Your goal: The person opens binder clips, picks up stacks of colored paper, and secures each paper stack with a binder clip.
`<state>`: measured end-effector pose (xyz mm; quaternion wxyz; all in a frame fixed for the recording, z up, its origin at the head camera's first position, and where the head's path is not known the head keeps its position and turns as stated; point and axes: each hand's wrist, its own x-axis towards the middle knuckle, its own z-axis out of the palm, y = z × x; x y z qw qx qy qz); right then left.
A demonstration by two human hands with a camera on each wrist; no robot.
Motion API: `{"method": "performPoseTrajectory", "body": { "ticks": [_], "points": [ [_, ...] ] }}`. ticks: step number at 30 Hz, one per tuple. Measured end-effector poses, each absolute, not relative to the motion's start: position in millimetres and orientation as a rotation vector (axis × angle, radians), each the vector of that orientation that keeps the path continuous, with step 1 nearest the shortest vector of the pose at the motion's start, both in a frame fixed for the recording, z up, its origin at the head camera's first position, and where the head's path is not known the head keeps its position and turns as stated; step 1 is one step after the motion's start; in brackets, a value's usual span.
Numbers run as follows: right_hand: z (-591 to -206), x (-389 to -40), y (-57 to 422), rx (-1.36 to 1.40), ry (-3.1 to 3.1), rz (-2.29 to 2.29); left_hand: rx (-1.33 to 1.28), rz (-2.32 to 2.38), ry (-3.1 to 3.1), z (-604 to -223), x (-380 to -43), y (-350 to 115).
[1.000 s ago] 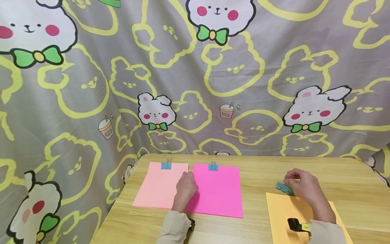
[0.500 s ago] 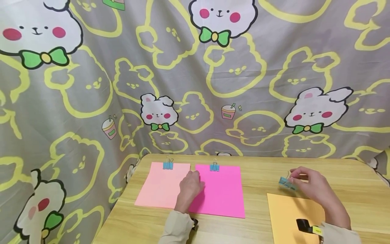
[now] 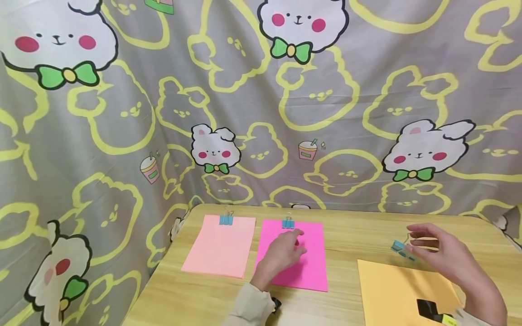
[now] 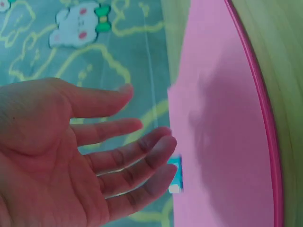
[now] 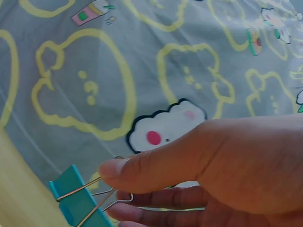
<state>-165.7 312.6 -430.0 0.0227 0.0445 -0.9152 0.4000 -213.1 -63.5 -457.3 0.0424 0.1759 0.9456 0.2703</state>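
Note:
In the head view my left hand (image 3: 280, 254) is over a stack of bright pink paper (image 3: 311, 274). Its fingers are spread and hold nothing, as the left wrist view shows too. A blue binder clip (image 3: 288, 224) sits on that stack's far edge. On the right, my right hand (image 3: 444, 253) holds another blue binder clip (image 3: 401, 250) just beyond the yellow-orange paper (image 3: 387, 290). The right wrist view shows the thumb on a wire handle of this teal-looking clip (image 5: 78, 201), with fingers behind it; the clip's lower end is cut off there.
Pale pink paper (image 3: 220, 249) with its own blue binder clip (image 3: 226, 220) at the far edge lies to the left. All the paper rests on a wooden table (image 3: 342, 240). A patterned curtain (image 3: 253, 104) hangs along the table's back and left.
My left hand has moved right, from between the two pink stacks to over the bright pink one, and its fingers have spread. My right hand has lifted its binder clip and shifted right.

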Motion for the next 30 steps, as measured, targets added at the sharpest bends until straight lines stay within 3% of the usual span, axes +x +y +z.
{"method": "performPoseTrajectory", "body": {
  "ticks": [12,30],
  "points": [
    [-424,-156,323,0.156,-2.817,1.192,0.773,0.877,2.729,-465,-205,-9],
    [-429,-130,358,-0.009,-3.056,0.989,1.052,0.48,2.808,-489,-190,59]
  ]
}}
